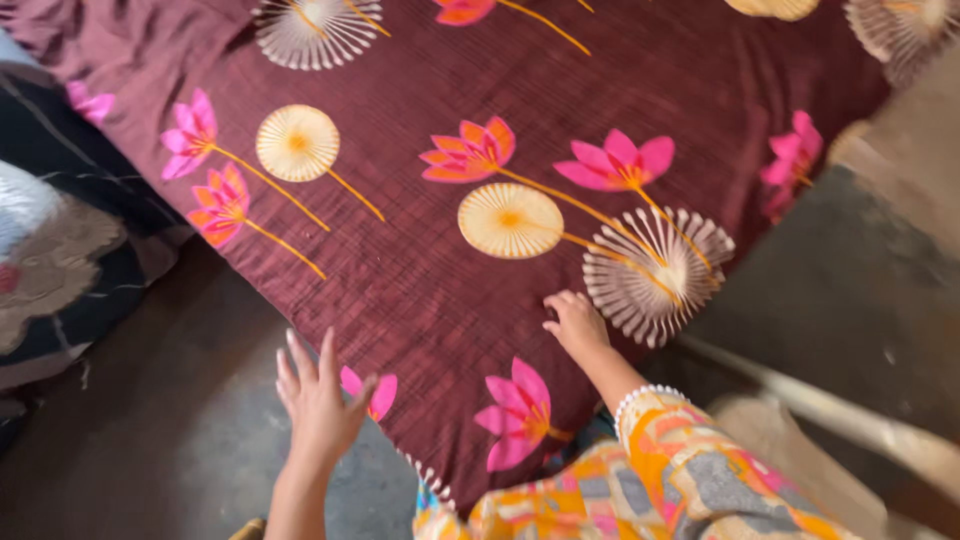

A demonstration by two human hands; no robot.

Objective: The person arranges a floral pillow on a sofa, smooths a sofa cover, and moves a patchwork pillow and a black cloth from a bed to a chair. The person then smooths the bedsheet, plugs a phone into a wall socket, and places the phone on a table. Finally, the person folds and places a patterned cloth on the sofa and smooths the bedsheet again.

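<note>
One view only, from the head, looking steeply down and slightly forward onto the bedspread (420,270) from close above. The bedspread's near corner points toward the camera; bare floor (170,420) shows left of it and more floor to its right.

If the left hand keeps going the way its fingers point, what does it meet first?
Probably the maroon flowered bedsheet: the left hand, fingers spread, points up-frame at its near edge by a pink flower. Its height above the cloth is unclear.
</note>
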